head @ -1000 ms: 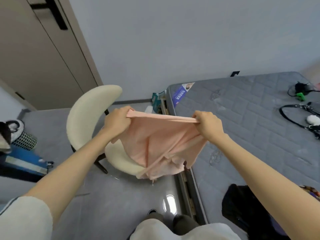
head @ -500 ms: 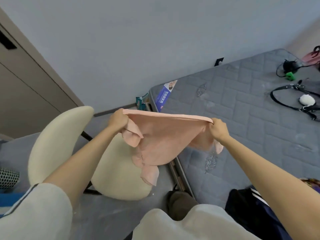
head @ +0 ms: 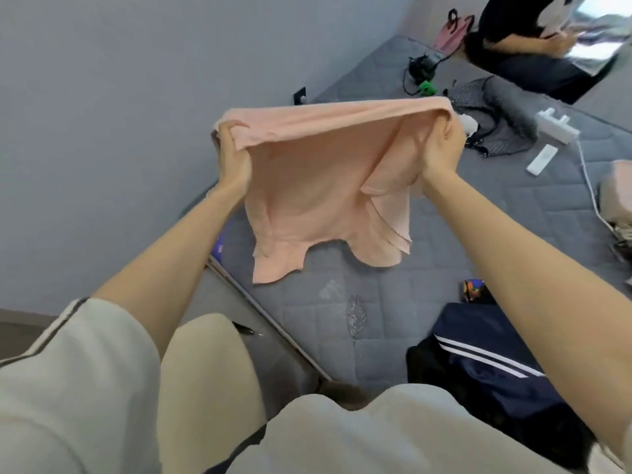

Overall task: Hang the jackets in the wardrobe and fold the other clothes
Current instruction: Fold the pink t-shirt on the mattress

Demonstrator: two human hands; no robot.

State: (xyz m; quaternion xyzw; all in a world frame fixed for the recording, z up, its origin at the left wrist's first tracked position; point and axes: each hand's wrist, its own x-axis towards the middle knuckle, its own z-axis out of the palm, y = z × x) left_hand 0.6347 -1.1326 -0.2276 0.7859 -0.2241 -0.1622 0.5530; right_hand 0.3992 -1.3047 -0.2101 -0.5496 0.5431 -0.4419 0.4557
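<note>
The wearer has on a loose, off-white, short-sleeved top (head: 376,436). Its left sleeve (head: 78,378) carries a thin dark stripe (head: 54,332) near the edge. The forearms are bare, as are the left hand (head: 232,159) and right hand (head: 441,148).

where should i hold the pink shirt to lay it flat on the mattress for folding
Grip the two ends of the taut top edge, one from each side, where the left hand and right hand hold it. The pink shirt hangs spread below that edge, sleeves lowest, so it should lower flat onto the mattress.
</note>
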